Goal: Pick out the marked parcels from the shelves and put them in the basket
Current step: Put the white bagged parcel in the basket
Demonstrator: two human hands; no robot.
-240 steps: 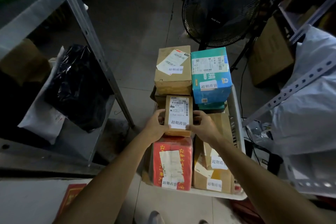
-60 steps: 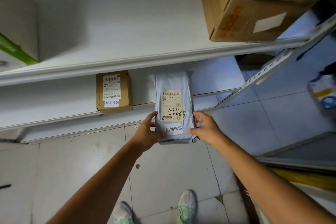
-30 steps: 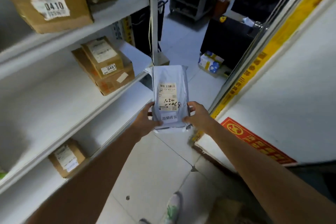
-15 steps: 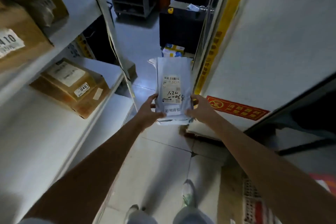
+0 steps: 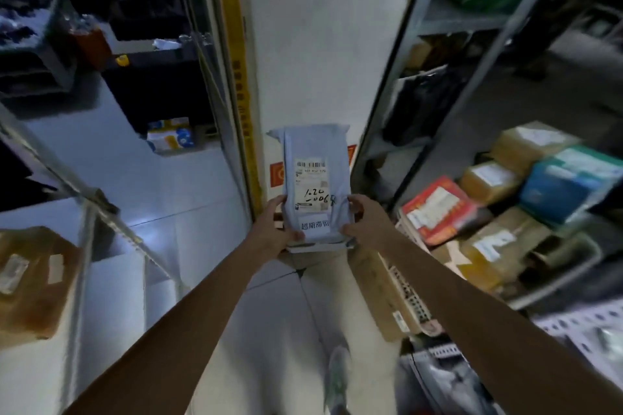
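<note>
While pinched only along its lower edge, stands upright in mid-air between both hands: left hand [image 5: 274, 226] curled round the left side with thumb on the face, right hand [image 5: 365, 221] gripping the right side likewise. Grey poly mailer [image 5: 315, 158], soft-looking, shipping label [image 5: 310, 187] with handwritten digits facing the camera, white marked sticker [image 5: 315, 225] just under it. Well clear of the shelves, not yet in the basket [image 5: 411, 296], down to the right. Likely to flop at the unsupported top if swung fast, and to slip from under the thumbs, being slick plastic. Basket already heaped: red box [image 5: 438, 209], teal box [image 5: 569, 178], brown cartons [image 5: 488, 182] stacked close together. Probably little flat room on that heap; may slide off toward the floor tiles [image 5: 279, 313] if dropped rather than laid. Grey shelf upright [image 5: 399, 71] just right of the mailer; could snag a corner on the way across.
</note>
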